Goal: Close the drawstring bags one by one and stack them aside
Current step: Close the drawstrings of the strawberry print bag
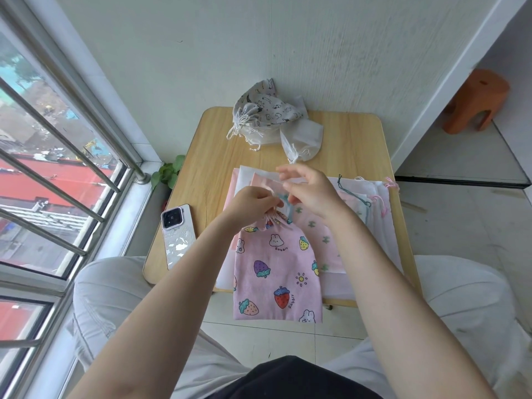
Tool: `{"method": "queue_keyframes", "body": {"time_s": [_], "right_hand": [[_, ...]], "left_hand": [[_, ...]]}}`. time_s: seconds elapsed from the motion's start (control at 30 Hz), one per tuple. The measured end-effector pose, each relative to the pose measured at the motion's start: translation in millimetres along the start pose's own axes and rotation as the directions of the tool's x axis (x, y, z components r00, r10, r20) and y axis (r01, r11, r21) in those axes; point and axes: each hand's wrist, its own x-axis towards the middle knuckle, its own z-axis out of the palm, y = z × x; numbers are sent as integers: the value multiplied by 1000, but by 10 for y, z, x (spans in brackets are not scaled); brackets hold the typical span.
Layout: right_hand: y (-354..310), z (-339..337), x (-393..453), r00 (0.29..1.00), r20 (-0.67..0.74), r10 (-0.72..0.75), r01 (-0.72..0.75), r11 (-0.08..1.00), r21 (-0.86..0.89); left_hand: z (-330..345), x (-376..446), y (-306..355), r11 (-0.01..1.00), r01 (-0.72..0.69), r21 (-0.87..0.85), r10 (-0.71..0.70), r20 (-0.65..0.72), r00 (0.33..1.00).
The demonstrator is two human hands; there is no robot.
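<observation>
A pink drawstring bag [277, 272] printed with strawberries and rabbits hangs over the near edge of the small wooden table [359, 133]. My left hand [253, 204] grips its gathered neck. My right hand [309, 190] hovers just above and to the right, fingers curled near the cord; whether it pinches the cord is blurred. Flat open bags [354, 214] lie under and to the right of the pink one. At the table's far edge sits a pile of closed bags [266, 113], with one white closed bag [300, 142] beside it.
A phone [177, 234] lies face down at the table's left edge. A window with metal bars [57, 168] is on the left, a small plant [168, 172] below it. An orange stool [476, 100] stands at the far right.
</observation>
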Motion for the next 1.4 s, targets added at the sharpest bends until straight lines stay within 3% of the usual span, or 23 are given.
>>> {"method": "queue_keyframes", "body": {"time_s": [0.13, 0.23, 0.37, 0.67, 0.97, 1.17, 1.4], "right_hand": [[112, 105, -19, 997, 37, 65, -62, 995, -75], [150, 140, -14, 998, 21, 51, -50, 997, -62], [173, 138, 9, 1000, -1, 19, -19, 984, -176], [228, -8, 10, 995, 102, 17, 21, 935, -354], [215, -45, -45, 971, 207, 121, -70, 969, -237], [212, 61, -65, 995, 76, 68, -57, 989, -134], [153, 166, -22, 1000, -20, 5, -12, 934, -358]], "left_hand": [[-16, -31, 33, 986, 60, -153, -65, -27, 998], [-25, -29, 26, 981, 84, -175, -91, -28, 995], [-19, -25, -9, 977, 103, -187, -106, -4, 994], [32, -43, -42, 975, 53, -215, -58, -21, 998], [48, -20, -114, 974, 5, -226, -22, -75, 997], [60, 4, -105, 970, 7, -242, -28, -83, 996], [60, 39, -99, 977, 25, -213, -64, -179, 982]]}}
